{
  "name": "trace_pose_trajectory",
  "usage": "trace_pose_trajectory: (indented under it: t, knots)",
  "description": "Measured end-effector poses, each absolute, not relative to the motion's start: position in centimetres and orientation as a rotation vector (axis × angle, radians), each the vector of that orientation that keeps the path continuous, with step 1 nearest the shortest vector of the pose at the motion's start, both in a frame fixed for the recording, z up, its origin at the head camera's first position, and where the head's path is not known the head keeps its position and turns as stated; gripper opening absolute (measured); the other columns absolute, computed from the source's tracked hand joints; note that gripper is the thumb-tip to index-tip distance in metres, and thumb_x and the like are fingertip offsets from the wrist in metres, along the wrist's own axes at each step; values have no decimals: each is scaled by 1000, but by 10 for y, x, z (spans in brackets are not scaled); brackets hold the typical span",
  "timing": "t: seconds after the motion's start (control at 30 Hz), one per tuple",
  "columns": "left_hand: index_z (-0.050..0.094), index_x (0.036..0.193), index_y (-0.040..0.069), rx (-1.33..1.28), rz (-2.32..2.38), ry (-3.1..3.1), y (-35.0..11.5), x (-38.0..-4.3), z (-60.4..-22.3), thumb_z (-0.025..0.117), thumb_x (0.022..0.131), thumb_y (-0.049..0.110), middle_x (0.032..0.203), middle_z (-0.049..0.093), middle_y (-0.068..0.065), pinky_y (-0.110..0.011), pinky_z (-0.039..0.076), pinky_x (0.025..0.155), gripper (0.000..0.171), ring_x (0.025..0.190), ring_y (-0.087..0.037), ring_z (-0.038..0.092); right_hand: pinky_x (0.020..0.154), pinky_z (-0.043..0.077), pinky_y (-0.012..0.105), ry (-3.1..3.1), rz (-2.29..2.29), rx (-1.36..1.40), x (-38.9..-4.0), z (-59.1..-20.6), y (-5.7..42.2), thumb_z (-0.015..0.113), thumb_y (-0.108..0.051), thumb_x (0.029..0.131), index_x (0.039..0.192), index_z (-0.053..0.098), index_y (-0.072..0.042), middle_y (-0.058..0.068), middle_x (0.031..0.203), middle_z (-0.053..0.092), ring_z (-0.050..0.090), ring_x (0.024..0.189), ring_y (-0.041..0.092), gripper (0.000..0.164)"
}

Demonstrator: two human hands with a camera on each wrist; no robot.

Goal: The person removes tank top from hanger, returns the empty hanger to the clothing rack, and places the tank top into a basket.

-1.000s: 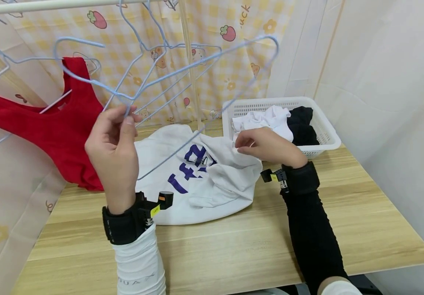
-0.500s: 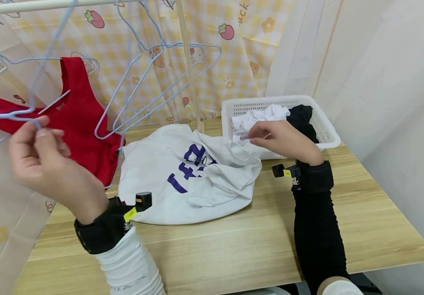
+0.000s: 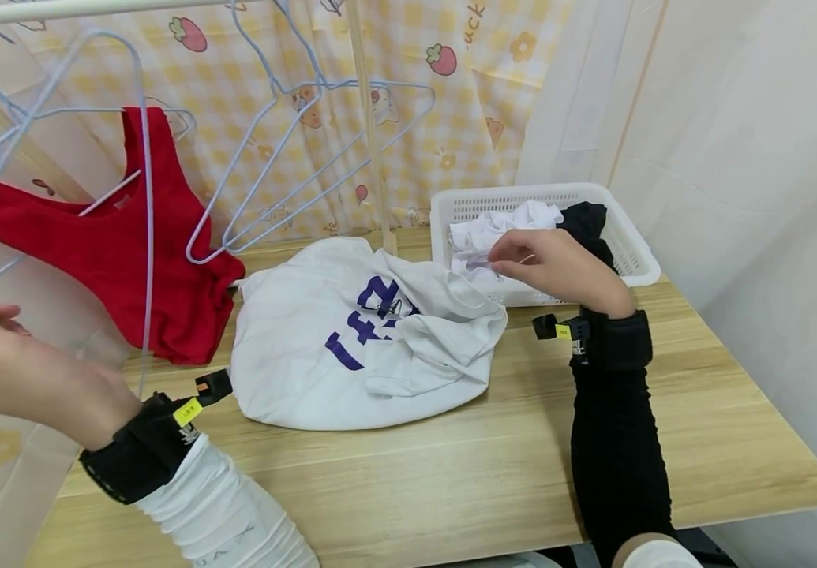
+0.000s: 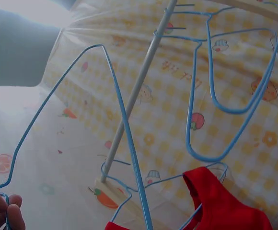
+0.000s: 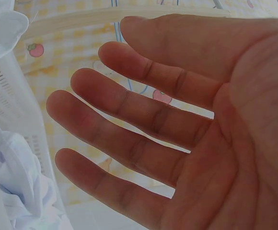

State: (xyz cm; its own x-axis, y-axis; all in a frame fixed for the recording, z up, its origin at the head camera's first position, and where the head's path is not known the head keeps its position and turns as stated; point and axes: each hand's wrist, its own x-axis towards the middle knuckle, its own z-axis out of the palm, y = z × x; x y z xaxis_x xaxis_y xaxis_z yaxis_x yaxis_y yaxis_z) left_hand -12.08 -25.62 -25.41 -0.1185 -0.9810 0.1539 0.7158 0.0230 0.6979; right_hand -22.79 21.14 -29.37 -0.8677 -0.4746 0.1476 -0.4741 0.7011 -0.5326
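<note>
My left hand (image 3: pixel 39 375), at the left edge of the head view, pinches a light blue wire hanger (image 3: pixel 148 197) near its neck. In the left wrist view the hanger (image 4: pixel 124 115) rises from the fingertips in a long bend. A white shirt (image 3: pixel 294 347) with dark blue print lies flat on the table, its right side bunched up. My right hand (image 3: pixel 557 264) hovers by the front of a white basket (image 3: pixel 638 248), holding nothing; the right wrist view shows its fingers (image 5: pixel 120 110) spread and nearly straight.
A red tank top (image 3: pixel 166 292) hangs on a hanger from the rack's rail (image 3: pixel 81 9). Other blue hangers (image 3: pixel 266 170) hang to its right. White clothes (image 3: pixel 504 225) and black clothes (image 3: pixel 586 225) lie in the basket. A wooden post (image 3: pixel 369 134) stands behind the shirt.
My left hand has swung left with the hanger, away from over the shirt, and the hanger has turned. My right hand has shifted slightly right, towards the basket.
</note>
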Motion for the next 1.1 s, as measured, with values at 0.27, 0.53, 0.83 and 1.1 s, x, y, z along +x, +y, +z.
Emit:
trace_pose_trajectory:
  t: [0.27,0.53,0.83,1.1]
  knots:
    - [72,82,14,583,-1397,-1121,-260,-135,-259,51,104,-3,81,65,2,-18,43,77,35,77,-10,54,92,56,44,2886,-926,-790,-228,-297,211,68,-20,107,117,78,-15,4,113,81,75,107,20,15]
    - [81,124,14,626,-1289,-1564,-244,-145,-252,57,108,9,110,71,12,-21,46,95,30,96,0,61,93,56,45,2909,-909,-761,-229,-298,213,68,-21,107,116,78,-16,3,114,81,74,107,20,14]
    - [80,126,11,468,-1013,-1954,-245,-185,-226,52,106,20,103,66,19,-18,40,97,36,96,10,47,91,56,43,2895,-917,-785,-232,-299,211,68,-20,107,116,79,-15,5,113,81,75,105,20,15]
    - [65,149,5,176,-807,-2343,-234,-210,-178,37,108,24,149,64,-19,-31,37,107,53,136,-28,53,90,57,43,2892,-920,-797,-232,-299,212,67,-19,107,116,79,-14,4,113,81,75,105,20,15]
